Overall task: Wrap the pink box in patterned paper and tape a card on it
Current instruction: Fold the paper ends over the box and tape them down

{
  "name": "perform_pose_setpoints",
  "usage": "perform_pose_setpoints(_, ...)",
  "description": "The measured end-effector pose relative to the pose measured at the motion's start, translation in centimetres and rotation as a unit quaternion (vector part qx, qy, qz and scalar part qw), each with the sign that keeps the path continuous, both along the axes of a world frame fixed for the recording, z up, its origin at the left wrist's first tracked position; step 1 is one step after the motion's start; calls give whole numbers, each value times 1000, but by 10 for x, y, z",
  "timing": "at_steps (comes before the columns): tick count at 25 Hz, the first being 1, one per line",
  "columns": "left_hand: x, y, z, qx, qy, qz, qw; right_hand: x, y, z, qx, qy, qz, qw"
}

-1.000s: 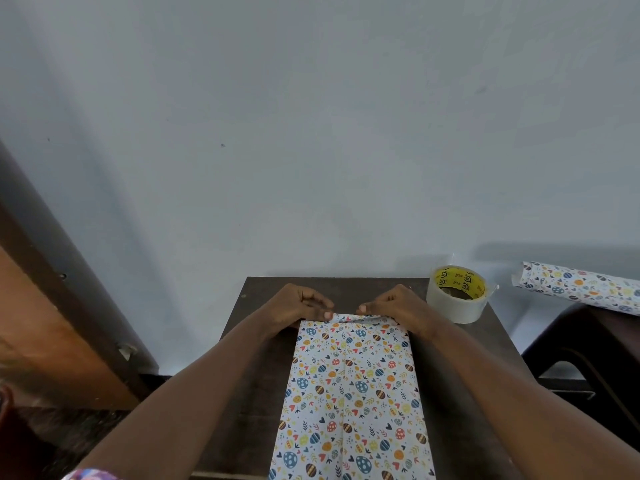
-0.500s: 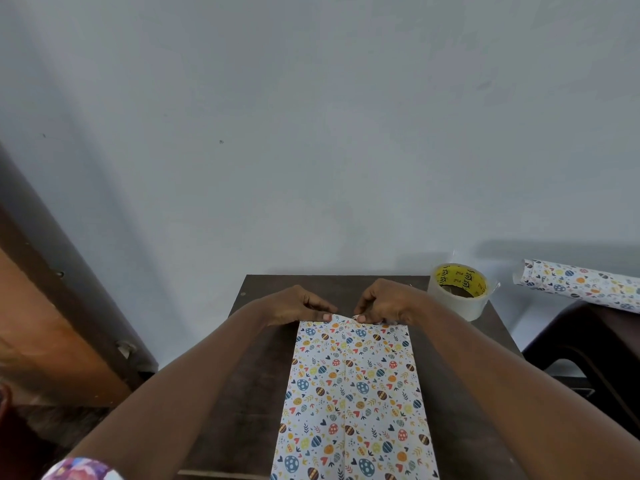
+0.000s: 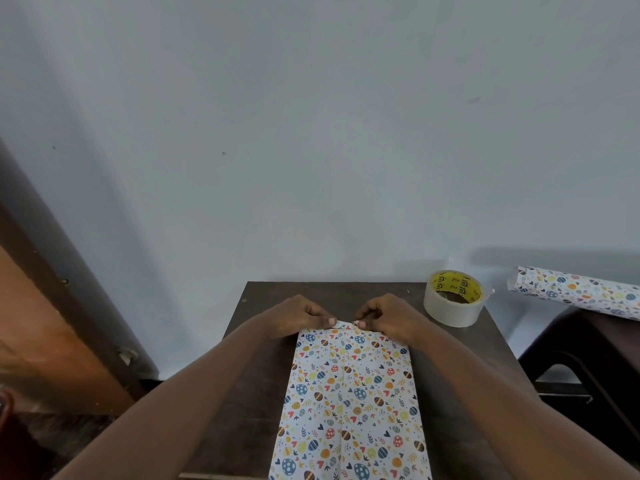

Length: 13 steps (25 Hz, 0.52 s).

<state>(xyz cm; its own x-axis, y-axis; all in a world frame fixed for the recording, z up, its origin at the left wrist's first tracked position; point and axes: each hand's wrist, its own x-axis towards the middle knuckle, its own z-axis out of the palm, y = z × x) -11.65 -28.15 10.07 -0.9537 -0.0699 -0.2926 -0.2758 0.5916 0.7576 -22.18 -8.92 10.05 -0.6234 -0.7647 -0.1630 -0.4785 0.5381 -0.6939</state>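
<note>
Where the matte, dark wood desk (image 3: 256, 393) meets the pale, smooth wall (image 3: 311, 133), the left hand (image 3: 298, 315) and right hand (image 3: 388, 315) meet at the far end of the patterned paper (image 3: 349, 403). The curled fingers (image 3: 330, 320) of each hand pinch that folded edge, fingertips nearly touching. The paper forms a long flat rectangle down the desk's middle. It is white, printed with small eggs, hearts and leaves in blue, orange, yellow and red, with a lengthwise seam. The pink box is hidden. A thick roll of clear tape (image 3: 450, 311) lies flat at the desk's far right corner. Its yellow core carries black marks too small to read. A rolled tube of matching paper (image 3: 575, 291) lies on darker furniture further right.
</note>
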Motion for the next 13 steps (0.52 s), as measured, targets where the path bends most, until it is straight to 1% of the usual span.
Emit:
perform_pose_setpoints(5, -5, -1, 2, 63, -24, 56, 996, -5, -1, 5, 30, -59, 25, 998)
perform_pose_setpoints(10, -4, -5, -5, 30, 18, 46, 998, -8, -4, 1, -7, -73, -26, 997)
perform_pose_setpoints(13, -1, -3, -7, 29, 35, 63, 997, -6, -5, 0, -17, -60, -44, 997)
